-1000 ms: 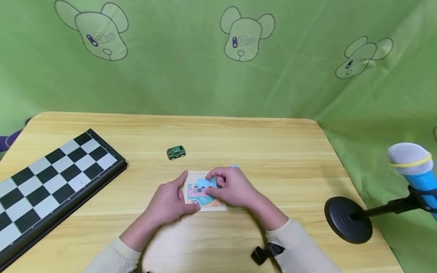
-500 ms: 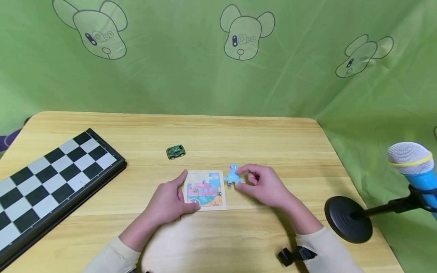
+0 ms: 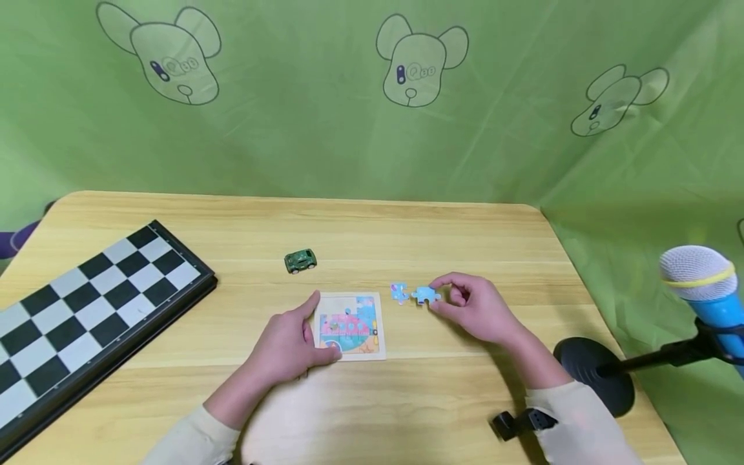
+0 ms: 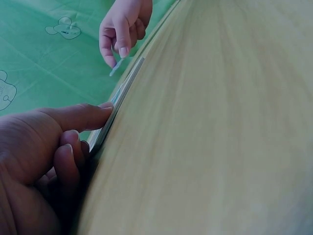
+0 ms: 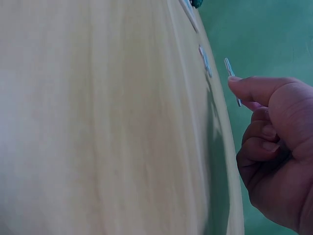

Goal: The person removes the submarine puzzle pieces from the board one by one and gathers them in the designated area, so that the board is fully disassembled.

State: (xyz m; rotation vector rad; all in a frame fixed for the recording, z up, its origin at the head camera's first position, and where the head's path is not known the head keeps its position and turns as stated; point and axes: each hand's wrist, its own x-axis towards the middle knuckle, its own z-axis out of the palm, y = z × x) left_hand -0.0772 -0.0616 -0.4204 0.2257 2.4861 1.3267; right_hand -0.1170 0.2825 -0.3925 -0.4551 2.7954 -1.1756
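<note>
A small square jigsaw board (image 3: pixel 351 325) with a colourful picture lies on the wooden table (image 3: pixel 372 232). My left hand (image 3: pixel 289 342) rests against its left edge, thumb along the side and fingers curled at the near corner (image 4: pixel 105 128). My right hand (image 3: pixel 472 307) pinches a light blue puzzle piece (image 3: pixel 426 295) between thumb and forefinger, just right of the board and slightly above the table (image 5: pixel 232 81). Another loose blue piece (image 3: pixel 398 292) lies flat on the table between the held piece and the board.
A small green toy car (image 3: pixel 299 260) stands behind the board. A folding chessboard (image 3: pixel 87 303) lies at the left. A blue microphone (image 3: pixel 706 284) on a black round stand base (image 3: pixel 593 374) sits at the right edge. A green cloth backdrop hangs behind.
My right hand left the board carrying a blue piece and moved right, past the loose piece on the table. The left hand stayed on the board's edge.
</note>
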